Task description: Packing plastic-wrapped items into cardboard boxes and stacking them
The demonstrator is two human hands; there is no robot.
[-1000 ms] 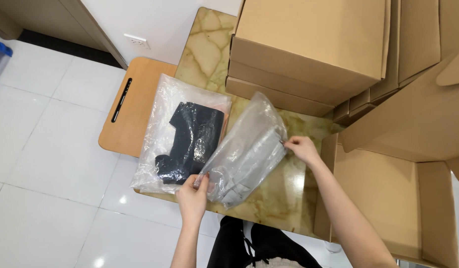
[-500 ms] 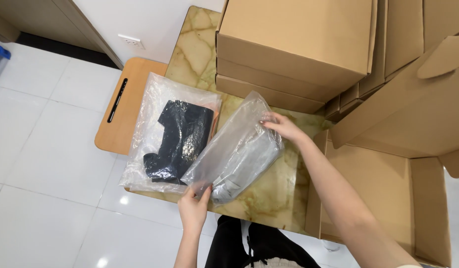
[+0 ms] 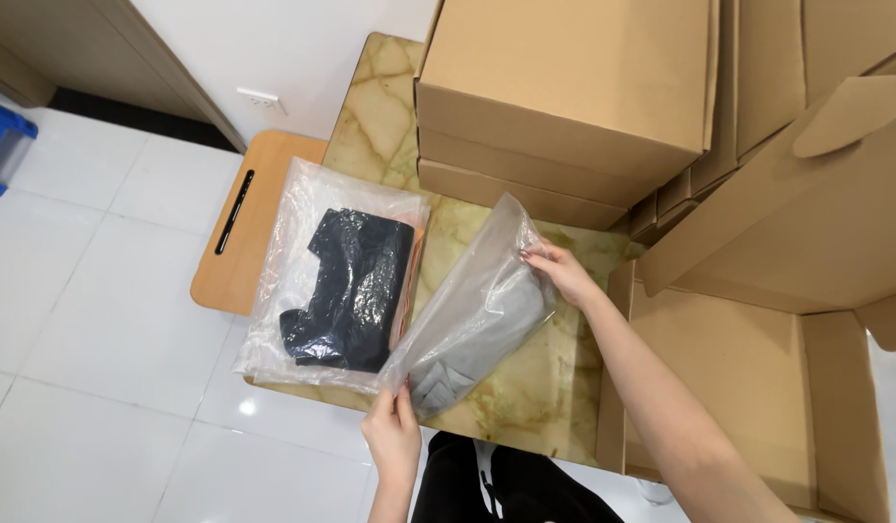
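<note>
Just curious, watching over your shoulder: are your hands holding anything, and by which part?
Yes: both hold the clear bag with a grey garment. The left hand pinches its near corner; the right hand grips its far edge.

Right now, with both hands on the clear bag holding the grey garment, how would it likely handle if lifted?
The clear bag probably flops: it sags between the left hand and the right hand. Its glossy film looks slippery. The folded grey garment seems light.

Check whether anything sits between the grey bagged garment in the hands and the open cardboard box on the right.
Nothing visible does. The grey bagged garment, held by the left hand and right hand, lies beside the open cardboard box, with only bare marble table between.
</note>
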